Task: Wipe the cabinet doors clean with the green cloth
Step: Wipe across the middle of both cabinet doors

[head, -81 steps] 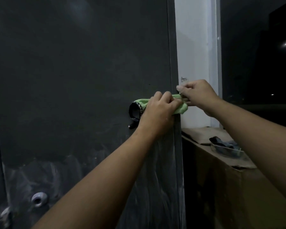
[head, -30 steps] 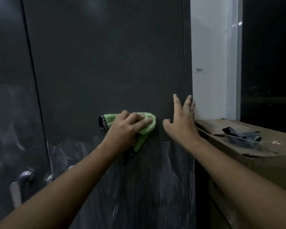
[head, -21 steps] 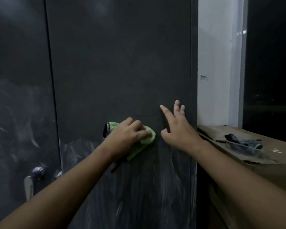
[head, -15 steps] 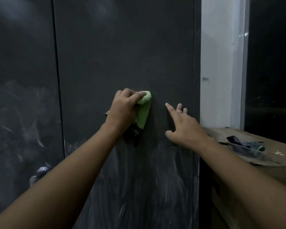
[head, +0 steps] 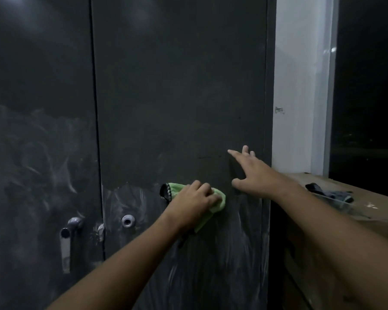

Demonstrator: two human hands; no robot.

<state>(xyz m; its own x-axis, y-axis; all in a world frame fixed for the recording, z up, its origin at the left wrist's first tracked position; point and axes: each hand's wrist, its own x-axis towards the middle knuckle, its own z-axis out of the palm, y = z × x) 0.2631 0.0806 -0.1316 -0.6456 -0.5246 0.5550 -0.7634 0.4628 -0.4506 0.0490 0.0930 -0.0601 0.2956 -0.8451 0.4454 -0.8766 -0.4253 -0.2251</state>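
Our hands are both pressing on the right cabinet door [head: 177, 86]: the left hand [head: 193, 199] is curling round the bunched green cloth [head: 178, 189] and is coming back down from its higher sweep to the line where smooth matte panel is giving way to chalky streaks, while the right hand [head: 253, 175] is staying splayed flat just beside it. We are reading this as the clean zone creeping downward, with the soft, dark-hemmed cloth still facing the streaked lower panel and the hazy left door [head: 38, 142].
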